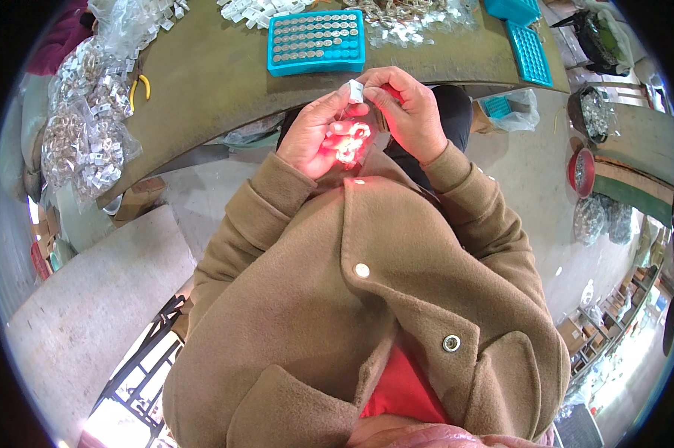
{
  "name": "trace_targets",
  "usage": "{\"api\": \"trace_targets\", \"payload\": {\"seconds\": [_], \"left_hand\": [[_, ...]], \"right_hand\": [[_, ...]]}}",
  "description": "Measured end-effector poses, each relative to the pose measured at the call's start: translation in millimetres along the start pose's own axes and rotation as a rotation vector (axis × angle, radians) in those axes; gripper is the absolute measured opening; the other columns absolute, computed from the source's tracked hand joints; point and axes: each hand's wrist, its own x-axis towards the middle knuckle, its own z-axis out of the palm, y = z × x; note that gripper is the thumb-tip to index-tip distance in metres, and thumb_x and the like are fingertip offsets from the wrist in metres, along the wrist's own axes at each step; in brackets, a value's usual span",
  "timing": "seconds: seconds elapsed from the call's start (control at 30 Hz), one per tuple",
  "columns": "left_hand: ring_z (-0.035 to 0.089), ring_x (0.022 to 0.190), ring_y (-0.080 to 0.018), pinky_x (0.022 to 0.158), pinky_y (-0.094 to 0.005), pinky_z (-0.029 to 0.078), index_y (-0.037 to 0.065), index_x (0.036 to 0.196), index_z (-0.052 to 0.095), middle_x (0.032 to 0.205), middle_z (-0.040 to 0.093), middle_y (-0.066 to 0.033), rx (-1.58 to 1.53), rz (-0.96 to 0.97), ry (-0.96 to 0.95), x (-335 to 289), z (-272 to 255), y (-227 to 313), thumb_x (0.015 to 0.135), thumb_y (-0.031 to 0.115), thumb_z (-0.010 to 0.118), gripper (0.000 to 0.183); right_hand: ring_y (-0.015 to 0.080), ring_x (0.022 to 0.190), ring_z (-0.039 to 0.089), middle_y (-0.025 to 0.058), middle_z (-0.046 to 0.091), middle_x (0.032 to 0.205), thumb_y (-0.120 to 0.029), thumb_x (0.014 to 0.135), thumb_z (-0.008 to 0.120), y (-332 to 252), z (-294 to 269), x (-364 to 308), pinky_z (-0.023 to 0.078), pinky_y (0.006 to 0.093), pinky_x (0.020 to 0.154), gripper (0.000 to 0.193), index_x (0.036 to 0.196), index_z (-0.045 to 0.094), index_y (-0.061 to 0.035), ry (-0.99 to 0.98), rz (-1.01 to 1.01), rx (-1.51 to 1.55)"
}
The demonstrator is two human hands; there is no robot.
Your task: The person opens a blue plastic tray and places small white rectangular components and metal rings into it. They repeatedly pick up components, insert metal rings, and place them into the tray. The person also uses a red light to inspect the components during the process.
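Observation:
My left hand (307,142) is closed on a small white battery case (356,91), pinched between thumb and fingertips. A bundled string of fairy lights (350,143) glows red against the fingers and palm of that hand. From the other side, the thumb and bent fingers of my right hand (410,110) pinch at the case's right edge. Whether they also hold something small is hidden. Just beyond my hands, on the table, stands a blue tray (317,68) with rows of round silver button cells; some hollows at its right front hold none.
The olive-green table (203,82) curves around me. Clear bags of white cases and wire (91,142) crowd its left side, beside yellow-handled pliers (138,92). White parts (259,9) lie at the back. Another blue tray (529,54) sits right; a red bowl (581,172) is farther right.

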Motion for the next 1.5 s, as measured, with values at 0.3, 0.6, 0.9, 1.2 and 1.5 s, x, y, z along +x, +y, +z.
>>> {"api": "trace_targets", "payload": {"seconds": [0.3, 0.6, 0.9, 1.2, 1.5], "left_hand": [[0.045, 0.059, 0.0005, 0.049, -0.0145, 0.036, 0.006, 0.100, 0.063, 0.089, 0.067, -0.0043, 0.406, 0.121, 0.248, -4.4, 14.3, -2.5, 0.096, 0.024, 0.063, 0.018], [0.039, 0.053, 0.0030, 0.045, -0.0126, 0.033, 0.006, 0.106, 0.060, 0.090, 0.065, -0.0022, 0.230, 0.006, 0.221, -1.2, 12.6, -0.4, 0.099, 0.028, 0.057, 0.023], [0.041, 0.054, 0.0014, 0.044, -0.0142, 0.030, 0.009, 0.100, 0.061, 0.086, 0.064, -0.0019, 0.536, 0.071, 0.313, 0.7, 14.8, -0.5, 0.097, 0.025, 0.060, 0.016], [0.046, 0.055, -0.0021, 0.048, -0.0166, 0.033, 0.008, 0.105, 0.057, 0.080, 0.064, -0.0037, 0.498, 0.054, 0.131, -4.8, 27.5, 9.6, 0.102, 0.030, 0.049, 0.024], [0.060, 0.068, -0.0107, 0.061, -0.0238, 0.045, 0.007, 0.088, 0.056, 0.075, 0.061, -0.0045, 0.708, 0.164, 0.067, -8.5, 31.9, 27.8, 0.099, 0.026, 0.049, 0.023]], "right_hand": [[0.0176, 0.073, 0.064, 0.0126, 0.068, 0.084, -0.003, 0.086, 0.066, -6.6, -16.2, 6.0, 0.051, 0.0298, 0.068, 0.010, 0.094, 0.065, 0.0008, -0.214, 0.146, -0.101], [0.0186, 0.073, 0.063, 0.0119, 0.066, 0.081, -0.002, 0.087, 0.063, -9.0, -16.4, 6.5, 0.050, 0.0316, 0.066, 0.005, 0.091, 0.065, 0.0005, -0.182, 0.130, -0.065], [0.0312, 0.078, 0.064, 0.0146, 0.064, 0.088, 0.002, 0.084, 0.062, -4.7, -13.5, 11.1, 0.051, 0.0335, 0.068, 0.011, 0.095, 0.062, 0.0004, -0.210, -0.117, -0.274], [0.0147, 0.074, 0.066, 0.0081, 0.069, 0.078, -0.013, 0.089, 0.064, 7.9, -57.2, 88.5, 0.052, 0.0279, 0.070, 0.015, 0.092, 0.069, 0.0010, -0.266, 0.200, -0.063], [0.0348, 0.090, 0.064, 0.0113, 0.066, 0.097, -0.028, 0.090, 0.059, 46.5, -19.1, 163.1, 0.051, 0.0453, 0.076, 0.023, 0.097, 0.068, -0.0090, -0.110, -0.204, -0.929]]}}
